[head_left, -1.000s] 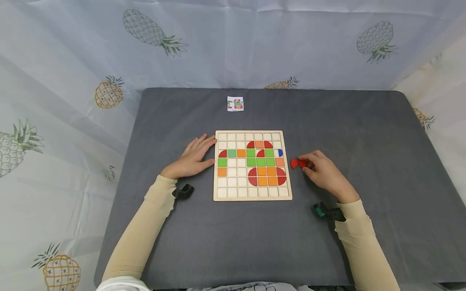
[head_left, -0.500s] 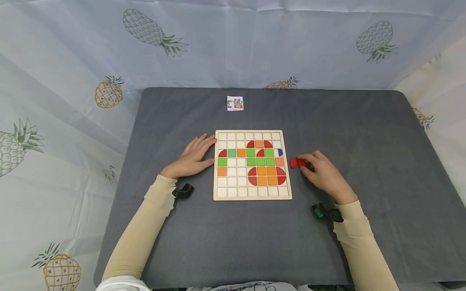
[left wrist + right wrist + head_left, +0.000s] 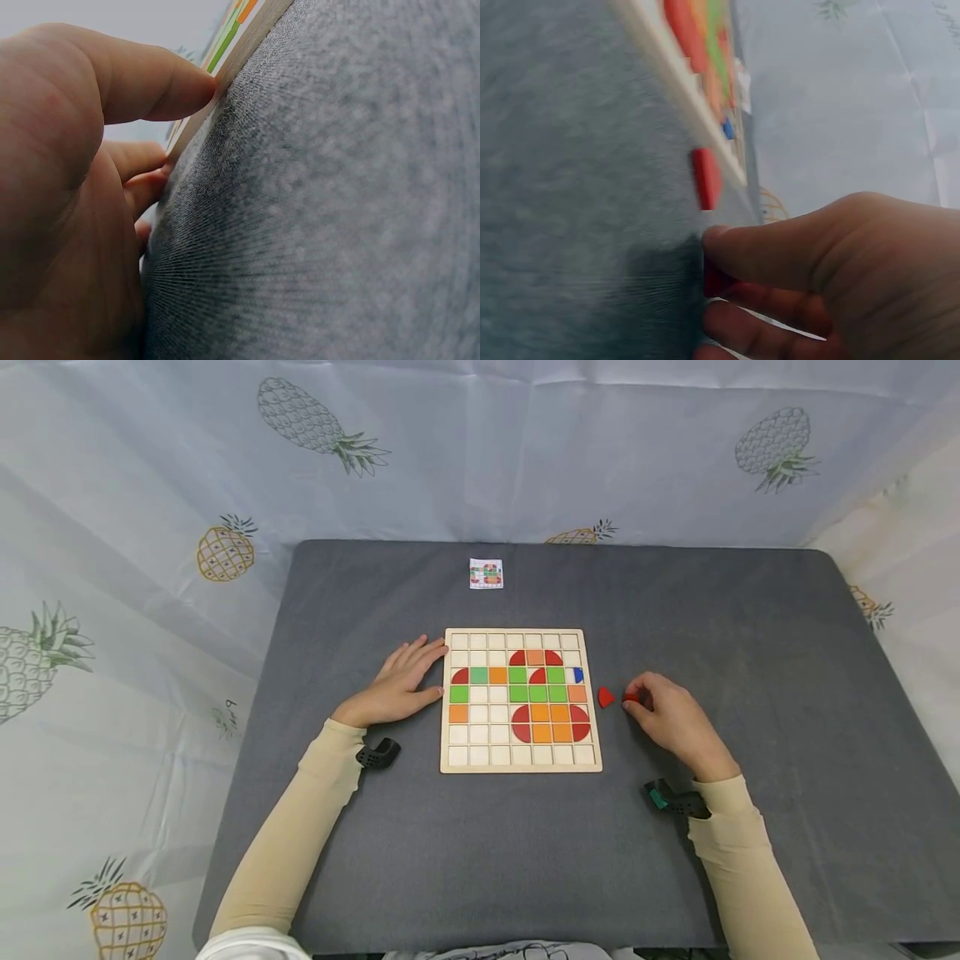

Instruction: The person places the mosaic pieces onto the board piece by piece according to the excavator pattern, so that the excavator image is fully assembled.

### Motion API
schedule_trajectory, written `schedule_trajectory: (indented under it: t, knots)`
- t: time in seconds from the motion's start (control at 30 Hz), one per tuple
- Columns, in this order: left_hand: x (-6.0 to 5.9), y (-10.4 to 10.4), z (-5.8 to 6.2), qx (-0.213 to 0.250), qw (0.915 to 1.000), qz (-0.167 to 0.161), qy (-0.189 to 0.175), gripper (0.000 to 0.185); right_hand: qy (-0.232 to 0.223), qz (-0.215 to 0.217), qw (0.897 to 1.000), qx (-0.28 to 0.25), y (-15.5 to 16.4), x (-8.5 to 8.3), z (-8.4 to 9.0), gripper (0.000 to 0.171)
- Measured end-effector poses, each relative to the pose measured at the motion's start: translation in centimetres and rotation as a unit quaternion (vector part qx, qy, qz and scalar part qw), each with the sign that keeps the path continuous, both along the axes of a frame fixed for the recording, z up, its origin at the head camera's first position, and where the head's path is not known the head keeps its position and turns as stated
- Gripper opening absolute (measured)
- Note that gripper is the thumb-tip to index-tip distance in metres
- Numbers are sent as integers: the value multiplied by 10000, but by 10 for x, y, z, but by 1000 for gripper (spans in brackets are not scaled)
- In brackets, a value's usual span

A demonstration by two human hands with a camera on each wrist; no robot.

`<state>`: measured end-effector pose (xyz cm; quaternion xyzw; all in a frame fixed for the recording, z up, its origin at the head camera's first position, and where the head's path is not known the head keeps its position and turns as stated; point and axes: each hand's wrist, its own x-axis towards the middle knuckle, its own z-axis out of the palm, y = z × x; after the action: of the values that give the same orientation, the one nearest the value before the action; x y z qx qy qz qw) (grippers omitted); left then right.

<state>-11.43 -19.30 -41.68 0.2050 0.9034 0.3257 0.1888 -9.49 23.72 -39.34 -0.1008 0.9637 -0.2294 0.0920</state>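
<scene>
A square wooden grid board (image 3: 521, 769) lies on the table, with red quarter-circle, green, orange and blue-and-white tiles set in its cells. My left hand (image 3: 397, 687) lies spread at the board's left side; in the left wrist view, thumb and fingertips touch the board's edge. Right of the board, my right hand (image 3: 670, 720) pinches a red quarter-circle tile (image 3: 716, 281) between thumb and fingers, which partly hide it. A second red quarter-circle tile (image 3: 605, 697) lies loose between the board's right edge and that hand, apart from both.
Beyond the board, a small pattern card (image 3: 486, 574) with a coloured grid lies on the dark grey tablecloth (image 3: 480, 852). A pineapple-print curtain (image 3: 495, 452) hangs behind the table and along its left side.
My right hand has drawn slightly to the right with one red tile, so a gap now parts it from the other red tile. The left hand and board stay put.
</scene>
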Motion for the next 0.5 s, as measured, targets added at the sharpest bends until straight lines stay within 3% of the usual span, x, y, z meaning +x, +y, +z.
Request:
schedule_trajectory:
  t: [0.27,0.5]
  knots:
    - [0,1,0,-65,10000,23,-26,70,378,109,9987,-310,-9,-3,15,12]
    - [0,1,0,-71,10000,0,-27,70,-190,215,9963,-815,-39,-8,36,16]
